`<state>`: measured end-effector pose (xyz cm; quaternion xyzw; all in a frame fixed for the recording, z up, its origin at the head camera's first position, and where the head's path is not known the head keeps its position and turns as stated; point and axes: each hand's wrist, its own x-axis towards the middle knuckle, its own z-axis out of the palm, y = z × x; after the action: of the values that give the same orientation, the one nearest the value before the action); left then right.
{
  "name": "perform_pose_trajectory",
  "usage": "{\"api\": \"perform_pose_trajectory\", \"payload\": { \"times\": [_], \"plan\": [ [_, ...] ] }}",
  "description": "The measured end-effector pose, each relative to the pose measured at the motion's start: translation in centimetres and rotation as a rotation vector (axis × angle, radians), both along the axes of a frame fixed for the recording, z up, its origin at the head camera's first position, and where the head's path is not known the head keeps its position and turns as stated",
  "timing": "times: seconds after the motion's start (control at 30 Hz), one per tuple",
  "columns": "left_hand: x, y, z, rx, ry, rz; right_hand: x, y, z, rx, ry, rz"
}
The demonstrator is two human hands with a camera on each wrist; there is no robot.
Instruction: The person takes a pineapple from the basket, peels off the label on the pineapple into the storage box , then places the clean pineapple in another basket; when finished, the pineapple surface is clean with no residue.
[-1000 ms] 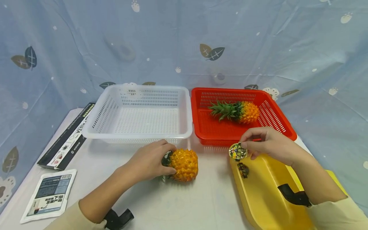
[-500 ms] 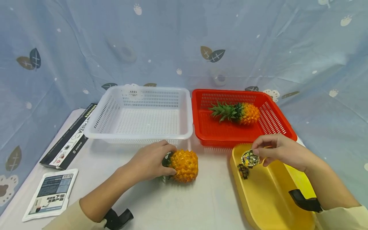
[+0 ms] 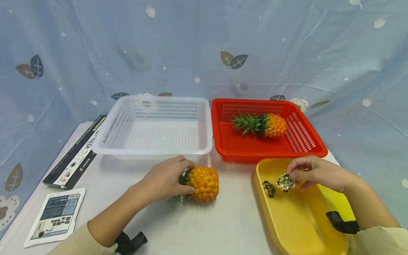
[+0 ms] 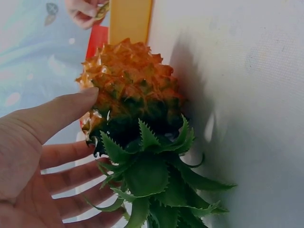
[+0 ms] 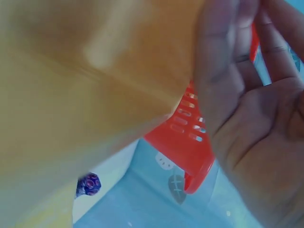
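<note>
My left hand (image 3: 165,179) holds a toy pineapple (image 3: 205,184) lying on the white table, its orange body facing right. In the left wrist view the thumb presses the body of the pineapple (image 4: 133,90), and the fingers lie along its far side near the green crown. My right hand (image 3: 322,174) pinches a round gold-and-black sticker (image 3: 285,183) between thumb and fingertips, above the yellow tray (image 3: 296,226). Another such sticker (image 3: 269,189) is at the tray's left inner wall. The right wrist view shows the hand, but the pinched sticker is hidden there.
A white basket (image 3: 153,151) stands at the back. Beside it, a red basket (image 3: 255,156) holds a second pineapple (image 3: 275,125). A long black-and-white box (image 3: 76,154) and a flat printed pouch (image 3: 55,216) lie at the left. Patterned blue cloth (image 3: 191,46) hangs behind.
My right hand has moved right and nearer with the sticker, from the yellow tray's far left corner to over its inside. The left hand and pineapple have stayed in place.
</note>
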<state>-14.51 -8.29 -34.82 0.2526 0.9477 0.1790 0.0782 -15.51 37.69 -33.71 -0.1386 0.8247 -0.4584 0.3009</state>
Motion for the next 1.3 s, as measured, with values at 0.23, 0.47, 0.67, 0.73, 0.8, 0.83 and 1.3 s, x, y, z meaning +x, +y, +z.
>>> {"api": "perform_pose_trajectory", "payload": {
  "times": [0.23, 0.47, 0.67, 0.73, 0.8, 0.83, 1.3],
  "plan": [
    [-0.1, -0.2, 0.0, 0.003, 0.000, 0.001, -0.2, -0.2, -0.7, 0.074, 0.002, -0.012],
    [-0.2, -0.1, 0.0, -0.002, 0.000, -0.008, -0.3, -1.0, -1.6, 0.176, -0.030, -0.054],
    [-0.3, 0.2, 0.1, 0.000, -0.012, -0.007, -0.2, -1.4, -1.9, 0.245, -0.007, -0.059],
    [-0.3, 0.1, 0.1, 0.001, -0.010, -0.008, -0.1, -1.6, -1.8, 0.285, 0.012, -0.067],
    [-0.3, 0.1, 0.1, 0.003, -0.011, -0.010, 0.0, -1.9, -1.8, 0.321, 0.027, -0.075],
    [-0.3, 0.0, 0.1, 0.003, -0.011, -0.010, 0.0, -2.0, -1.7, 0.339, 0.033, -0.082],
    [-0.3, -0.1, -0.1, 0.013, -0.014, -0.004, -0.4, -3.3, -1.4, 0.514, 0.113, -0.101]
  ]
}}
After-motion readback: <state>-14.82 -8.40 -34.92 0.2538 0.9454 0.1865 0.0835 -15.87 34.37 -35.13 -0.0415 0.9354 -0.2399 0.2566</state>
